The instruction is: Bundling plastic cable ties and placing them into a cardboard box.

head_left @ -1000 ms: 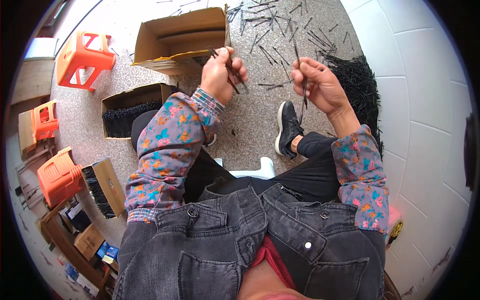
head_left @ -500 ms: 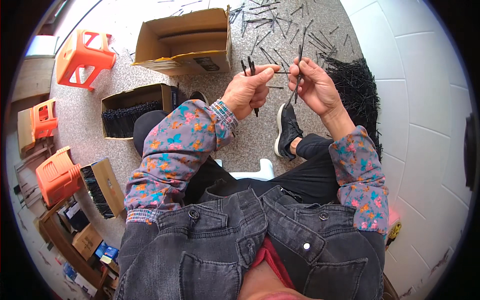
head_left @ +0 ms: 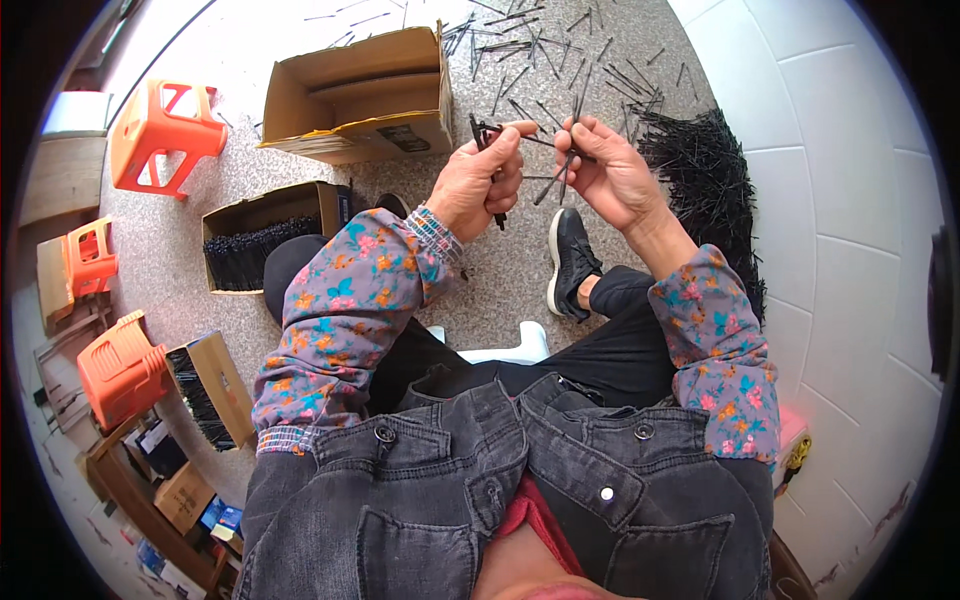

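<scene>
Gripping thin black plastic-looking sticks (head_left: 476,130) in the left bare hand (head_left: 478,182) at twelve o'clock; pinching crossed black sticks (head_left: 546,188) in the right bare hand (head_left: 607,168), between one and two. Might tangle at the crossings, or drop onto speckled grey floor (head_left: 495,275) through uneven pinching.

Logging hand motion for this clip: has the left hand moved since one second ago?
Yes: the left hand has moved right and downward in the picture, judged against the largest cardboard box.
</scene>
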`<state>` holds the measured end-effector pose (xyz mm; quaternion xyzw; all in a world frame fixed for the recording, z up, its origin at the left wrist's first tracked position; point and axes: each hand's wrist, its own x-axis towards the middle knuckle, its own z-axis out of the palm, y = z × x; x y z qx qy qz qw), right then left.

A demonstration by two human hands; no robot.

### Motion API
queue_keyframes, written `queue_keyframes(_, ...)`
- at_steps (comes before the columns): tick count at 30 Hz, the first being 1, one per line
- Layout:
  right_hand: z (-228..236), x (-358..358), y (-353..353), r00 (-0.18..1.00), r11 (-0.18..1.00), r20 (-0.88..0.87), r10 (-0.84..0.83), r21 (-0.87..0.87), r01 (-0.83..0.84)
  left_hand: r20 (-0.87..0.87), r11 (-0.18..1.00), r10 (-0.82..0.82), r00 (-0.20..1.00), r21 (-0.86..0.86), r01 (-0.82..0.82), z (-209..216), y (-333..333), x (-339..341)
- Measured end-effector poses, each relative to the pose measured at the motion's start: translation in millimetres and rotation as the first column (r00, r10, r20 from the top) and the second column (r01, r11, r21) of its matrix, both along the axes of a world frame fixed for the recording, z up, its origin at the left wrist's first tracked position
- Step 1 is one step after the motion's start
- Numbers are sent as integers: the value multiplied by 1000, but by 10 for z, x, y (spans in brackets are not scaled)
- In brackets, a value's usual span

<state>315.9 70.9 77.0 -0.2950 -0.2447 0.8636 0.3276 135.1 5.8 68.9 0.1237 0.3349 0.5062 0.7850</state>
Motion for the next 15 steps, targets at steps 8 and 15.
queue_keyframes(8, -23, 93, 49, 999, 1000, 51, -5, 30, 3, -321, 943, 299, 899, -46, -330, -73, 133, -94)
queue_keyframes(15, -24, 71, 28, 980, 992, 155, -127, 18, 126, -177, 995, -47, 983, -95, 30, -67, 0, -36)
